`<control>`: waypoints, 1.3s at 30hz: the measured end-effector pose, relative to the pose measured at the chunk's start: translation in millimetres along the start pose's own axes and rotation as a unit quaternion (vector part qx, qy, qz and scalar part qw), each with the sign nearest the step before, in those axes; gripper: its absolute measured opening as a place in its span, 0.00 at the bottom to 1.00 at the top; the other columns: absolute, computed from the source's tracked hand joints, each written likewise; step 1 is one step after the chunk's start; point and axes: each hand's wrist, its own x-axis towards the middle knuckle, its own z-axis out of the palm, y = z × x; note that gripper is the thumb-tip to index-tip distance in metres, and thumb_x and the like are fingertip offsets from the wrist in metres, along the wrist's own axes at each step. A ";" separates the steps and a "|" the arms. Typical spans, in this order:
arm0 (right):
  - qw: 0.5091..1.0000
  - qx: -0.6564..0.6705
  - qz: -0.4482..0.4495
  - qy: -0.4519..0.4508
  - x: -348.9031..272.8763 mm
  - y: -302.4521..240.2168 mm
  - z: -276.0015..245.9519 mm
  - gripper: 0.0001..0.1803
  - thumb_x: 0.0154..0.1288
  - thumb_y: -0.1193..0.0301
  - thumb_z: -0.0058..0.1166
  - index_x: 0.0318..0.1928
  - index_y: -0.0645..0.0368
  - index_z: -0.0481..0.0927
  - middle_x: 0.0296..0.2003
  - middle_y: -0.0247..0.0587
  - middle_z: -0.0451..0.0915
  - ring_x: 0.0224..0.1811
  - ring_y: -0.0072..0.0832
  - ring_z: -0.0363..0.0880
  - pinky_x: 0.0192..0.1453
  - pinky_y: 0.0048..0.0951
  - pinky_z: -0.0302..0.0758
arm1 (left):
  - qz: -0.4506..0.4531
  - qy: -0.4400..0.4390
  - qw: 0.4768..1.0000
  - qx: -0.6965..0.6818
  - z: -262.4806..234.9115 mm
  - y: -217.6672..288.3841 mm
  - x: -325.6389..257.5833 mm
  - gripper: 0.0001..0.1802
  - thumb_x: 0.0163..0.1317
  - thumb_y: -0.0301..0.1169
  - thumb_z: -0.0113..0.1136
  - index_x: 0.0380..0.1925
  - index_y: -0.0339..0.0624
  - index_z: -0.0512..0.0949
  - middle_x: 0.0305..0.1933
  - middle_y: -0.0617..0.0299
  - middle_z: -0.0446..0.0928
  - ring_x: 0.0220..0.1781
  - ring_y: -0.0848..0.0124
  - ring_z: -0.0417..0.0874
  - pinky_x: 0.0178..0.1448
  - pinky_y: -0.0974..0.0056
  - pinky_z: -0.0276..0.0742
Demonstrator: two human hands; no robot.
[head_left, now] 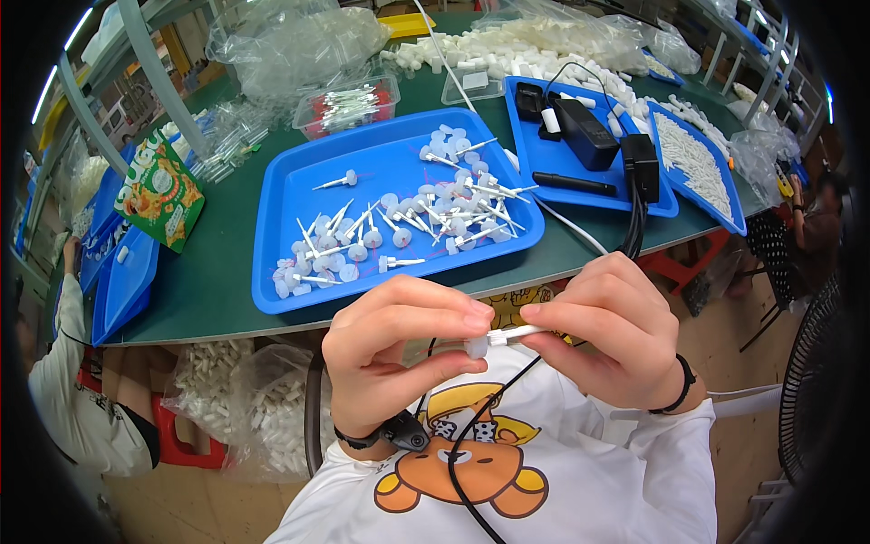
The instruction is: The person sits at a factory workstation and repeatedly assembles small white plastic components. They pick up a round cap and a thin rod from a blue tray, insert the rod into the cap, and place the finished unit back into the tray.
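Blue plastic tray (281, 195) of small white plastic stemmed caps (399, 222) sits centre on dark green surface (208, 281); second blue tray (530, 136) holding black rectangular boxes (584, 131) to its right; clear lidded box (349, 104) behind.

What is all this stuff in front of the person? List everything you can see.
small plastic piece: one, white, a cap with a thin stem, pinched between both hands
big tray: one, blue, centre of the table, holding many loose white caps and stems
second tray: one, blue, to the right, holding black boxes and a black pen-like stick
third tray: one, blue, far right, covered with small white parts
clear tub: one, with red and white bits, behind the big tray
snack bag: one, orange and green, left
clear plastic bags: several, at the back
table: one, dark green
left hand: one, with a black wrist strap
right hand: one, with a black wristband
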 end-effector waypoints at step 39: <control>0.999 0.030 -0.025 0.033 -5.3 -1.4 12.6 0.14 0.42 0.75 0.70 0.32 0.61 0.82 0.25 0.34 0.76 0.21 0.27 0.71 0.23 0.25 0.64 | -0.043 0.013 0.998 -0.038 5.4 -7.8 -3.7 0.24 0.36 0.22 0.79 0.36 0.33 0.79 0.37 0.56 0.79 0.40 0.69 0.80 0.45 0.67 0.75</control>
